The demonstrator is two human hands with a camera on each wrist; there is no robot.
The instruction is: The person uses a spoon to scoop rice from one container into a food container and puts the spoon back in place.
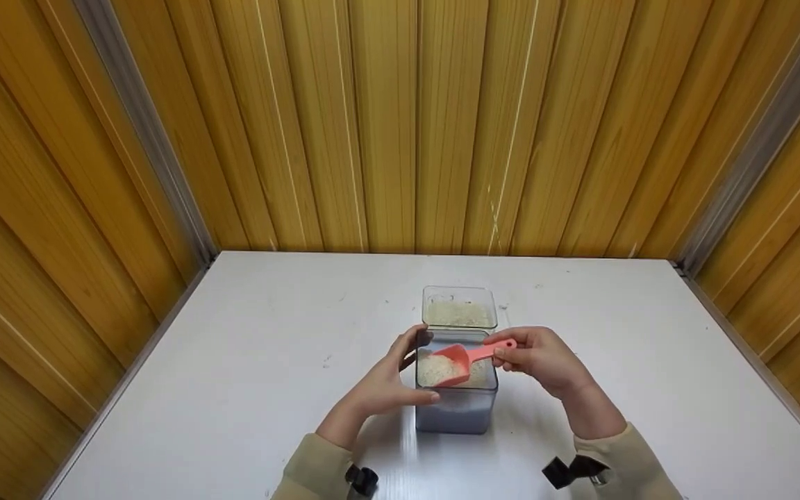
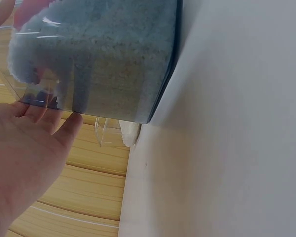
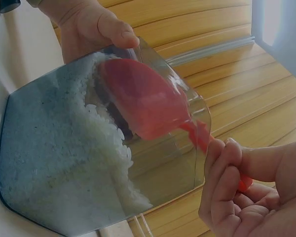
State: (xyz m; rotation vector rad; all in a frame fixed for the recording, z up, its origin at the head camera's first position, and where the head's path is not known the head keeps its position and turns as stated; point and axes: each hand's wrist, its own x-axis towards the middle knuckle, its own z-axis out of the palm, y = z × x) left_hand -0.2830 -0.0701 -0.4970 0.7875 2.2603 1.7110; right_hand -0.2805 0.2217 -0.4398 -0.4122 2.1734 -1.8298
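Note:
A clear, blue-tinted bin (image 1: 457,411) of white rice (image 2: 113,49) stands on the white table. My left hand (image 1: 391,380) holds it from the left, thumb along the front near the rim and fingers toward the back corner. In the left wrist view those fingers (image 2: 68,129) lie against its wall. My right hand (image 1: 542,361) pinches the handle of a pink scoop (image 1: 458,367) at the right rim. The scoop's bowl is inside the bin, tilted left, with rice at its mouth; the right wrist view shows the bowl (image 3: 145,98) through the wall.
Right behind the bin sits a second clear container (image 1: 460,295) with a shallower layer of rice. The white table (image 1: 289,333) reaches back to a wood-patterned wall (image 1: 382,139), with similar panels on both sides.

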